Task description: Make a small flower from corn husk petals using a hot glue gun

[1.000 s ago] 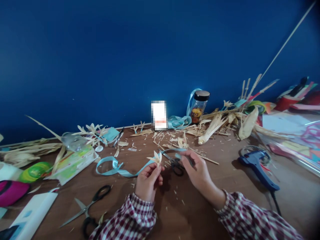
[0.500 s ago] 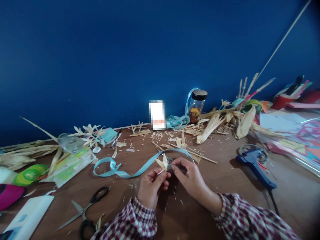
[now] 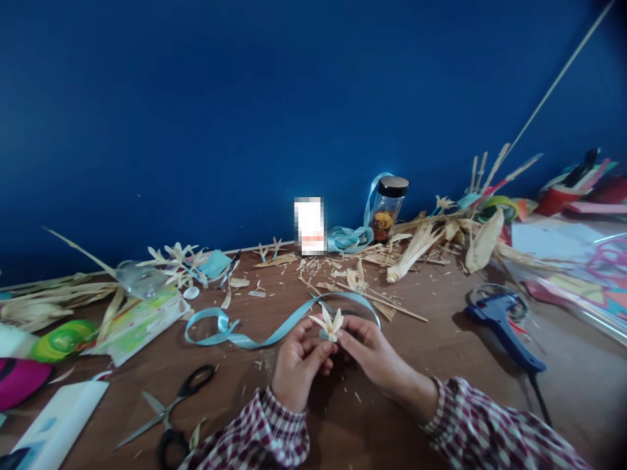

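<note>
Between my hands is a small cream flower [image 3: 331, 324] made of dried corn husk, its pointed petals spread upward. My left hand [image 3: 302, 359] pinches its base from the left, thumb in front. From the other side my right hand [image 3: 371, 348] has thumb and fingertips closed at the base too. A bit of light blue shows under the petals at the fingertips. Behind the hands a light blue ribbon [image 3: 274, 331] curves across the brown table. Whatever lies inside the curled fingers is hidden.
Open scissors [image 3: 164, 412] lie left of my left arm. A blue glue gun [image 3: 507, 329] with a cord rests to the right. Husk strips [image 3: 416, 251] and a glass jar [image 3: 389, 209] stand near the blue wall. Finished husk flowers [image 3: 179, 258] sit at the back left.
The flower has turned so its petals face upward and spread wider. My right hand has come in from the right and now touches its base alongside the left.
</note>
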Motion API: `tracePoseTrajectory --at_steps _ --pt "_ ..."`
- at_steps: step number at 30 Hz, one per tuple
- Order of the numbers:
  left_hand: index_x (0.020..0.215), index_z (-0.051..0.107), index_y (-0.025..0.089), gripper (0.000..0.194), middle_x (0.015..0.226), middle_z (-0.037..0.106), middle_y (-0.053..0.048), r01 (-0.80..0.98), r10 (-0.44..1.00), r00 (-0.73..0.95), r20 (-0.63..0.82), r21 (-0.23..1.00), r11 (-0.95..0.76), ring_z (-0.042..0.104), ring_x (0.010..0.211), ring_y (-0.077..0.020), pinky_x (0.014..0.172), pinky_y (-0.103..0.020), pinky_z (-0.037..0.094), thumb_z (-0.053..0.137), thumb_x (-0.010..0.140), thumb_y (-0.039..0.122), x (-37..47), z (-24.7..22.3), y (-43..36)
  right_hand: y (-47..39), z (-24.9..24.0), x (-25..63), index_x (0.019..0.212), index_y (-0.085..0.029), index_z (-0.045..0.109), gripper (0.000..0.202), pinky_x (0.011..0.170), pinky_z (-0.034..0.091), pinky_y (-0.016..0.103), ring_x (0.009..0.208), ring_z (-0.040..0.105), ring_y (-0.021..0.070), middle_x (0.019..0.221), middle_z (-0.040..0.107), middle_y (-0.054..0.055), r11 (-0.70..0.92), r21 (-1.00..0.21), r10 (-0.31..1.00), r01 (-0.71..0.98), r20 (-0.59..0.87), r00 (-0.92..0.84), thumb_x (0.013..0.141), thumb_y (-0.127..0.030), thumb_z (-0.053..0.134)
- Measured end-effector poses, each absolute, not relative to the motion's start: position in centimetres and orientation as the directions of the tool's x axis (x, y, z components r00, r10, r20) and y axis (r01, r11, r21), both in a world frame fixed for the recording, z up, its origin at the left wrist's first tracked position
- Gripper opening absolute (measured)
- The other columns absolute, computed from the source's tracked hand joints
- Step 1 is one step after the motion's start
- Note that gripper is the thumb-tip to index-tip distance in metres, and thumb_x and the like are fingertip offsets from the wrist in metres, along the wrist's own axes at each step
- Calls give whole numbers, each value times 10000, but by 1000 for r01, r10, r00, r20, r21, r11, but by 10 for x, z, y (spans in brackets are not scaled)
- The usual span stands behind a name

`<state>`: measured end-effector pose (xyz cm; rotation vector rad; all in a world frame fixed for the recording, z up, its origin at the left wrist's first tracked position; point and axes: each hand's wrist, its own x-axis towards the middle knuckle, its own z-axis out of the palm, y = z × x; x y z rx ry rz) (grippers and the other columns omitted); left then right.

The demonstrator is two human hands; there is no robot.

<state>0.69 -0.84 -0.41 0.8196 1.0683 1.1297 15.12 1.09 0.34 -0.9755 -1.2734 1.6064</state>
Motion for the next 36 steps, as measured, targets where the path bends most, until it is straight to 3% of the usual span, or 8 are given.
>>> tracePoseTrajectory --at_steps 7,19,27,36 --pt "909 648 114 381 660 688 -38 -322 932 11 -362 881 346 575 493 -75 440 -157 453 764 614 325 6 -7 -8 11 7 152 793 -147 608 181 562 396 218 606 490 108 669 581 6 -31 -999 956 -31 -21 -292 826 -315 548" --pt "796 685 120 369 639 695 -29 -373 906 -57 -420 851 371 574 478 -71 448 -157 478 810 519 329 10 -3 -7 8 11 150 739 -135 623 163 616 432 245 658 533 137 688 611 27 50 -989 979 137 21 -203 802 -262 544" --pt "760 682 118 341 569 651 -11 -277 916 -157 -370 906 319 551 454 -80 367 -141 403 790 538 353 9 -7 -8 8 9 147 758 -151 625 141 623 446 252 675 553 144 716 628 29 81 -985 979 155 49 -197 801 -262 550" --pt "712 676 120 333 404 505 54 -194 937 -232 -262 956 219 395 338 -38 321 -126 305 758 554 402 16 -3 -11 7 7 148 808 -166 618 115 646 445 259 718 561 152 761 637 25 123 -972 976 199 82 -202 812 -255 546"
